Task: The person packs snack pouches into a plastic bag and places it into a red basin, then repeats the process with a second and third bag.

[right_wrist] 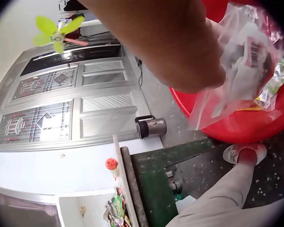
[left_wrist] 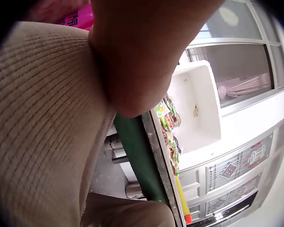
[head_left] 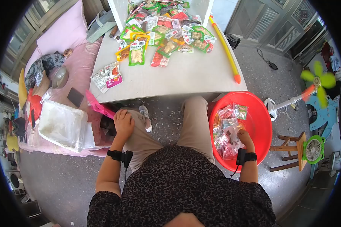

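Observation:
My right hand (head_left: 245, 138) reaches down into a red basin (head_left: 262, 113) on the floor at my right. It grips a clear plastic bag (right_wrist: 246, 56) stuffed with small snack packets. In the right wrist view the right hand (right_wrist: 180, 42) fills the top, with the bag hanging over the basin (right_wrist: 255, 127). More loose packets (head_left: 228, 113) lie in the basin. My left hand (head_left: 123, 122) rests on my left knee with fingers loosely curled, holding nothing. The left wrist view shows only the heel of that left hand (left_wrist: 142, 52) against my beige trouser leg (left_wrist: 38, 123).
A white table (head_left: 185, 79) stands ahead with a heap of snack packets (head_left: 163, 30) and a yellow stick (head_left: 227, 49). A pink cluttered bed (head_left: 64, 38) with clear bags (head_left: 60, 125) is on the left. A standing fan (head_left: 318, 81) and a wooden stool (head_left: 295, 151) are on the right.

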The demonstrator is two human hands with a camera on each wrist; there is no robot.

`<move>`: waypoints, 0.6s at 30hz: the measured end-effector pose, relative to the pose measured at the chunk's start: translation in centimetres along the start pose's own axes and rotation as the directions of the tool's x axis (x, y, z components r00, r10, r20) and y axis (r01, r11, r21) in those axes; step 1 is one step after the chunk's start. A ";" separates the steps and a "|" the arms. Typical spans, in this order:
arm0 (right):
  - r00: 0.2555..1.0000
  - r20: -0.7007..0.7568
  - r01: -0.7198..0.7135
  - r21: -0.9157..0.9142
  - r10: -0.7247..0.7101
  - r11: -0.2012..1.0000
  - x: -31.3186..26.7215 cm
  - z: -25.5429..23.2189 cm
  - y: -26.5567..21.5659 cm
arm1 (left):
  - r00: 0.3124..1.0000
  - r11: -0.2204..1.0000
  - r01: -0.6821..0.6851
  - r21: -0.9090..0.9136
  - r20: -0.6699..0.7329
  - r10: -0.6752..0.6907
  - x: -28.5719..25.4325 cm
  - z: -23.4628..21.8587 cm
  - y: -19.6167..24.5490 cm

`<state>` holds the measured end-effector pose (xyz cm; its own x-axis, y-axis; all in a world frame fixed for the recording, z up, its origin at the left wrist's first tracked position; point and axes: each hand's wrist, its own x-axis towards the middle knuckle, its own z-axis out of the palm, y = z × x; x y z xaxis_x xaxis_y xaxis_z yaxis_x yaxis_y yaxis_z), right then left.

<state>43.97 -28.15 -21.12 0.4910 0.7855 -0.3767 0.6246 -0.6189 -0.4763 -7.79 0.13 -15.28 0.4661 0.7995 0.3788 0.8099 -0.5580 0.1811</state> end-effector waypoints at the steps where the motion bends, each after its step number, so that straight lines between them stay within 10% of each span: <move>1: 1.000 -0.015 -0.028 -0.025 0.027 0.999 0.4 1.5 1.7 | 1.000 1.000 -0.001 0.012 -0.006 0.002 0.0 0.0 0.0; 6: 0.967 -0.095 -0.251 -0.166 0.237 0.954 0.3 6.1 9.0 | 1.000 0.999 0.003 0.034 -0.010 -0.003 -0.2 0.4 -0.1; 14: 0.859 -0.496 -0.302 -0.286 0.129 0.909 -0.1 -0.5 11.8 | 0.999 0.999 0.013 0.037 -0.033 -0.011 -0.1 0.1 0.0; 18: 0.891 -0.410 -0.345 -0.332 0.196 0.878 -0.7 -1.1 9.9 | 0.998 0.999 0.018 0.046 -0.062 -0.015 -0.2 0.2 0.1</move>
<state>50.51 -34.82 -24.69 0.8086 0.5792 -0.1033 0.5801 -0.8142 -0.0244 -7.72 -0.08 -15.53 0.4309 0.7927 0.4313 0.8335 -0.5327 0.1464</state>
